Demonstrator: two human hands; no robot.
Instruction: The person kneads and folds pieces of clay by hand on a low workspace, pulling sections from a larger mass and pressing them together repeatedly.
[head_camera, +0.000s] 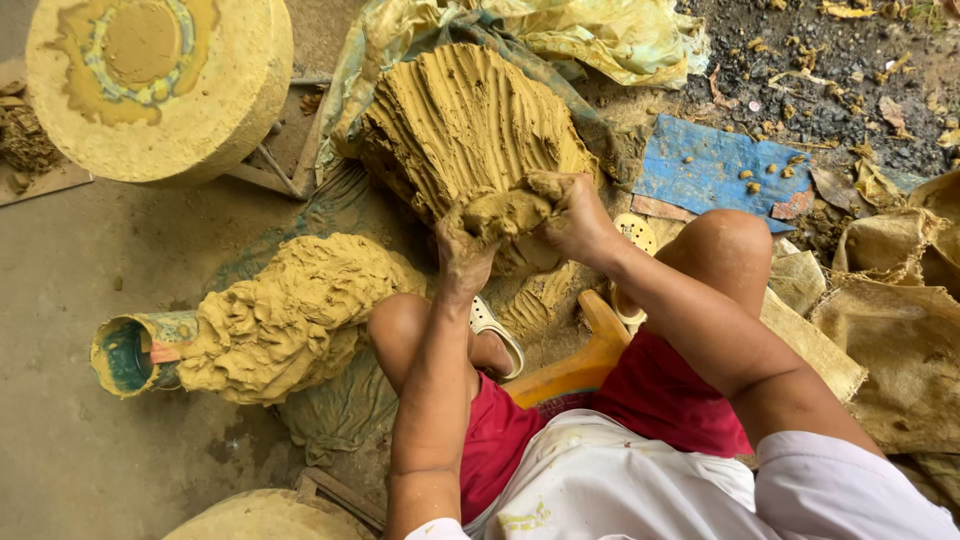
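Both hands pulling a clay lump (508, 212) off the big clay mound (470, 125) on the floor; left hand (462, 252) and right hand (572, 218) fingers clamped on it. Needs a firm tear-away.

Soft even daylight, faint shadows, sharp, no glare.

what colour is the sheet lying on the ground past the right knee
Blue, dotted with small yellowish clay bits; the sheet shows best in the head view.
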